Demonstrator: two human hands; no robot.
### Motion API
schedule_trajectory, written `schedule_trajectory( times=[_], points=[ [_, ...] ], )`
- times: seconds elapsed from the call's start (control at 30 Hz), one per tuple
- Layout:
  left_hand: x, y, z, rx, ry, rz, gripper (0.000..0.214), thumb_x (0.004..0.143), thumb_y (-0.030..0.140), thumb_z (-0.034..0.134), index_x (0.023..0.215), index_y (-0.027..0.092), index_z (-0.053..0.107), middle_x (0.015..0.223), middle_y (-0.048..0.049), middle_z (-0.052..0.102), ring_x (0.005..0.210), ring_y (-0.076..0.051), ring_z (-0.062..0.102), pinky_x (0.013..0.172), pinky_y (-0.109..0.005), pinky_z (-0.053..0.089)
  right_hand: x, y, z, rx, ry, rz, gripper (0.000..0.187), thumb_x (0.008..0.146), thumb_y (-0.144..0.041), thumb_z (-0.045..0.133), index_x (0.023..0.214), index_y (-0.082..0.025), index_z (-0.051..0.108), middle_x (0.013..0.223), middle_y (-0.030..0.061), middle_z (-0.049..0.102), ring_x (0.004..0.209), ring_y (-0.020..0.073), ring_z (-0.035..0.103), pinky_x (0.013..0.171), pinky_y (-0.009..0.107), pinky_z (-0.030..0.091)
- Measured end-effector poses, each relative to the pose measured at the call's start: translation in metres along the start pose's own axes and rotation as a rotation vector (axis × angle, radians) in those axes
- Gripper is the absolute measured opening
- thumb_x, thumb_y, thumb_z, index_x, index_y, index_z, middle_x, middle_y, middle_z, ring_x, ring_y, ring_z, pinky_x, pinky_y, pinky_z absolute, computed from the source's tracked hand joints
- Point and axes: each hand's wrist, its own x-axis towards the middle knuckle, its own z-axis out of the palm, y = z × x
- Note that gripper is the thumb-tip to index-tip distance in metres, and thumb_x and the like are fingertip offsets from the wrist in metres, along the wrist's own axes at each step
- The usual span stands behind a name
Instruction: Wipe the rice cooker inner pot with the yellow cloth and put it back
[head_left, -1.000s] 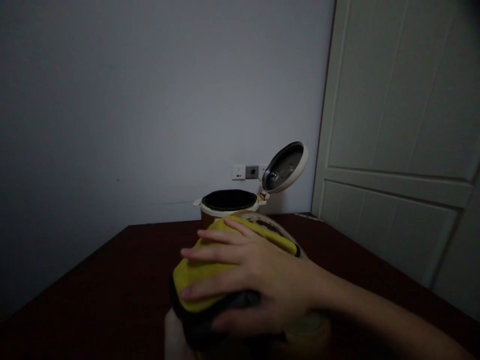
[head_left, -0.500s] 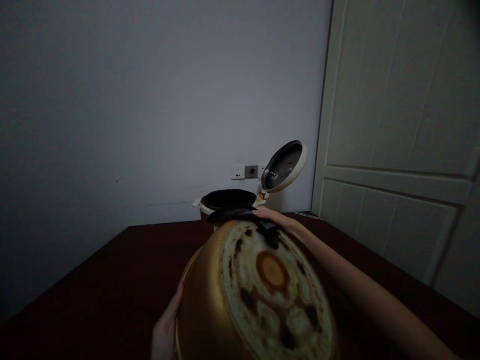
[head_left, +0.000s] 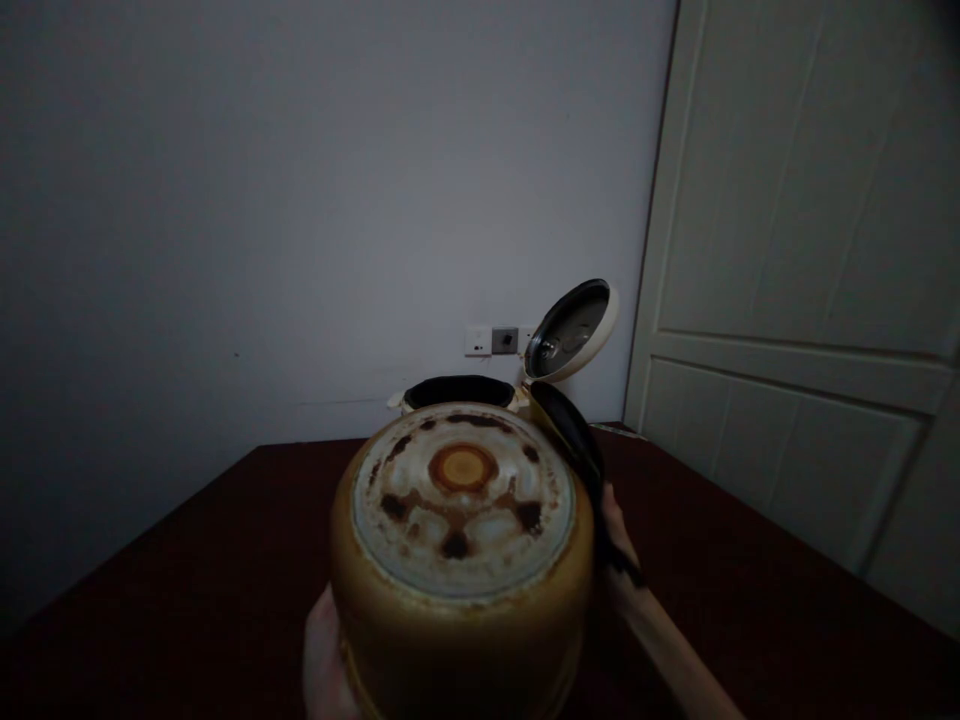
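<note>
A gold-coloured inner pot [head_left: 465, 640] is tipped with its stained, browned base facing me. My left hand [head_left: 326, 655] is closed on the pot's lower left side; most of its fingers are hidden behind it. On the other side, my right hand [head_left: 621, 545] grips a black spoon-like tool [head_left: 574, 430], whose broad end lies along the pot's upper right edge. A yellowish strip shows on the tool's inner side; its exact kind is unclear. Directly behind the pot stands a rice cooker [head_left: 459, 390], its black opening partly covered and its lid [head_left: 574, 330] raised to the right.
The dark red table [head_left: 225, 540] reaches to the pale wall [head_left: 337, 200]. Wall sockets [head_left: 478, 341] sit behind the cooker. A panelled white door [head_left: 795, 300] borders the table on the right.
The pot has turned so its base sits more level and to the left. My right hand with the black tool has moved from above the pot down along its right side.
</note>
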Motion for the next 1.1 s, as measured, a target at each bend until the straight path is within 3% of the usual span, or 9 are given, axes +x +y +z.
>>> schedule_trajectory(
  times=[0.1, 0.2, 0.3, 0.4, 0.5, 0.6, 0.77, 0.9, 1.1],
  points=[
    [0.001, 0.005, 0.006, -0.041, 0.062, -0.052, 0.045, 0.086, 0.010, 0.031, 0.122, 0.014, 0.058, 0.081, -0.0045, 0.076, 0.092, -0.019, 0.068, 0.091, -0.035, 0.048, -0.019, -0.022, 0.016, -0.035, 0.231, -0.107, 0.055, 0.093, -0.050, 0.011, 0.145, -0.038, -0.001, 0.153, -0.0016, 0.016, 0.137, 0.0285, 0.022, 0.102, 0.054, 0.037],
    [0.003, 0.010, 0.003, -0.065, 0.124, -0.072, 0.042, 0.085, 0.007, 0.032, 0.111, 0.013, 0.064, 0.071, -0.0048, 0.075, 0.084, -0.021, 0.070, 0.085, -0.037, 0.051, -0.035, -0.033, 0.032, -0.193, 0.263, -0.380, 0.050, 0.091, -0.049, 0.027, 0.139, -0.053, 0.011, 0.153, -0.0103, -0.003, 0.138, 0.0380, 0.005, 0.098, 0.071, 0.026],
    [0.002, 0.012, 0.003, -0.049, 0.044, -0.068, 0.034, 0.089, 0.019, 0.039, 0.100, 0.011, 0.069, 0.068, -0.0072, 0.074, 0.077, -0.023, 0.070, 0.079, -0.036, 0.054, -0.043, -0.034, 0.046, -0.383, 0.120, -0.605, 0.049, 0.086, -0.047, 0.043, 0.132, -0.058, 0.028, 0.147, -0.0089, 0.029, 0.132, 0.0444, 0.023, 0.097, 0.079, 0.010],
    [-0.006, 0.012, 0.016, -0.043, 0.065, -0.005, 0.030, 0.087, 0.024, 0.044, 0.090, 0.014, 0.071, 0.060, -0.0033, 0.072, 0.058, -0.018, 0.068, 0.064, -0.029, 0.056, -0.039, -0.044, 0.052, -0.478, -0.236, -0.659, 0.058, 0.087, -0.044, 0.045, 0.139, -0.051, 0.020, 0.127, -0.0044, 0.055, 0.117, 0.0380, 0.050, 0.107, 0.068, 0.013],
    [-0.016, 0.010, 0.031, -0.011, 0.177, 0.254, 0.020, 0.080, 0.017, 0.051, 0.073, 0.018, 0.071, 0.052, 0.0024, 0.067, 0.046, -0.014, 0.062, 0.046, -0.020, 0.051, -0.018, -0.072, 0.045, -0.496, -0.430, -0.648, 0.063, 0.090, -0.043, 0.041, 0.145, -0.037, 0.011, 0.135, -0.0024, 0.048, 0.124, 0.0306, 0.045, 0.114, 0.053, 0.010],
    [-0.022, 0.008, 0.036, 0.101, 0.125, 0.394, 0.016, 0.067, 0.007, 0.058, 0.064, 0.019, 0.069, 0.052, 0.0041, 0.067, 0.044, -0.014, 0.061, 0.042, -0.018, 0.049, 0.012, -0.102, 0.031, -0.556, -0.428, -0.734, 0.045, 0.093, -0.043, 0.034, 0.137, -0.036, 0.037, 0.143, -0.0058, 0.035, 0.134, 0.0250, 0.031, 0.114, 0.045, -0.006],
    [-0.026, 0.006, 0.034, 0.178, -0.010, 0.469, 0.035, 0.056, 0.010, 0.071, 0.089, 0.020, 0.072, 0.070, 0.0016, 0.074, 0.077, -0.025, 0.069, 0.069, -0.027, 0.056, 0.065, -0.125, 0.004, -0.515, -0.520, -0.908, 0.037, 0.091, -0.048, 0.042, 0.116, -0.030, 0.061, 0.140, -0.0030, 0.043, 0.135, 0.0222, 0.028, 0.114, 0.046, 0.002],
    [-0.037, 0.002, 0.037, 0.342, -0.002, 0.404, 0.043, 0.056, 0.021, 0.078, 0.098, 0.018, 0.071, 0.093, -0.0041, 0.074, 0.108, -0.033, 0.058, 0.086, -0.033, 0.051, 0.103, -0.124, -0.011, -0.272, -0.578, -0.883, 0.029, 0.085, -0.038, 0.053, 0.106, -0.026, 0.067, 0.132, -0.0004, 0.053, 0.129, 0.0172, 0.039, 0.109, 0.037, 0.027],
    [-0.051, 0.001, 0.034, 0.325, 0.032, 0.170, 0.039, 0.050, 0.024, 0.082, 0.088, 0.019, 0.074, 0.085, -0.0051, 0.075, 0.102, -0.039, 0.060, 0.080, -0.041, 0.054, 0.148, -0.100, -0.024, 0.174, -0.926, -0.496, 0.029, 0.084, -0.028, 0.058, 0.111, -0.025, 0.065, 0.133, 0.0013, 0.052, 0.126, 0.0149, 0.044, 0.106, 0.033, 0.030]
  ],
)
